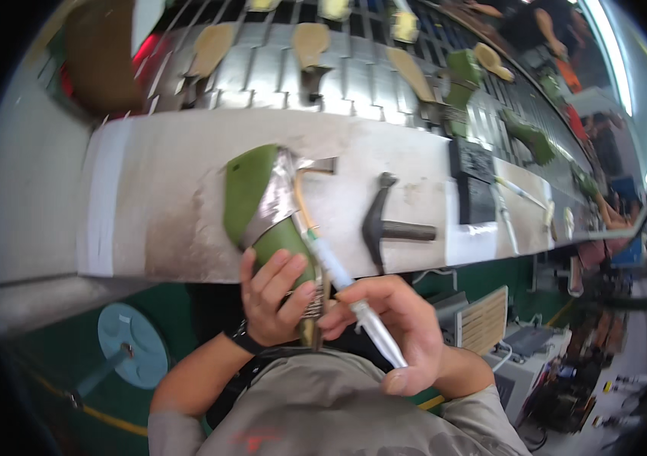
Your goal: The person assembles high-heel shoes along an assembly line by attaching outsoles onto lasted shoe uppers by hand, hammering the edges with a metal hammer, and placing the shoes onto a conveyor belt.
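A green shoe last (249,182) with a silver shoe upper (279,194) on it is held over the near edge of the bench. My left hand (274,300) wraps round the front part of the last. A tan sole edge (302,201) runs along its right side, and a short metallic heel (322,165) sticks out to the right. My right hand (395,327) is closed on a slim white pen-like tool (346,285), slanting with its upper end against the sole side. Its exact kind is unclear.
A cobbler's hammer (407,231) lies on the metal bench (338,137), right of the shoe. Black blocks (475,190) and white-handled brushes (521,191) are further right. Tan insoles with heels (310,45) and green lasts (460,83) rest on the slatted conveyor. A blue round stool (145,338) stands lower left.
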### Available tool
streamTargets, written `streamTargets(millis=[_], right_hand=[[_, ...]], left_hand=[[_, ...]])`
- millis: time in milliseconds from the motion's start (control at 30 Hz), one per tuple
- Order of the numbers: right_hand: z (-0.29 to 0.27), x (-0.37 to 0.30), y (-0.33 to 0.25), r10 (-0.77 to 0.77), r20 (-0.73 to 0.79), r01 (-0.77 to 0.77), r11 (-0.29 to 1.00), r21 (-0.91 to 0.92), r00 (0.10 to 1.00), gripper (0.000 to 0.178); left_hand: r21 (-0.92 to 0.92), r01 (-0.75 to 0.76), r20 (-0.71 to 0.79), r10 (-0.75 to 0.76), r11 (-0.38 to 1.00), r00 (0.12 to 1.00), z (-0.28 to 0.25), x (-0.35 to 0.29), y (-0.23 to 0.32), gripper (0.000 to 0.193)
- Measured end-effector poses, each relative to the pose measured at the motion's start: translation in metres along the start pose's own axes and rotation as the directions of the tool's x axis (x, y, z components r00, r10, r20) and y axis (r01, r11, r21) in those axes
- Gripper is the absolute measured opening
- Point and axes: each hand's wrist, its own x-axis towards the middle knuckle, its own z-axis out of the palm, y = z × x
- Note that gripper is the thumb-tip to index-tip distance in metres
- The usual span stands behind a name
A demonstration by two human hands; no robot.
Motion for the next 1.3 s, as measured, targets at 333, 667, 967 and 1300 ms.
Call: streamTargets(millis=[333, 667, 967, 1300], right_hand=[[-0.136, -0.022, -0.006, -0.409, -0.650, 0.339, 0.910, -0.239, 0.641, 0.077], [-0.186, 0.011, 0.000, -0.197, -0.785, 0.256, 0.965, -0.051, 0.587, 0.067], [-0.047, -0.039, 0.049, -0.128, -0.504, 0.078, 0.990, -0.119, 0.854, 0.064], [0.026, 0.052, 0.040, -0.286, -0.240, 0.106, 0.819, -0.565, 0.928, 0.099]], left_hand=[[0.135, -0.135, 0.051, 0.129, 0.982, 0.990, 0.008, 0.003, -0.001, 0.084], [0.151, -0.191, 0.050, 0.185, 0.970, 0.981, 0.005, 0.005, 0.001, 0.089], [0.076, -0.124, 0.039, 0.122, 0.989, 0.992, 0.003, -0.003, 0.001, 0.099], [-0.510, 0.610, 0.280, -0.554, 0.606, 0.784, -0.076, -0.032, 0.001, 0.084]])
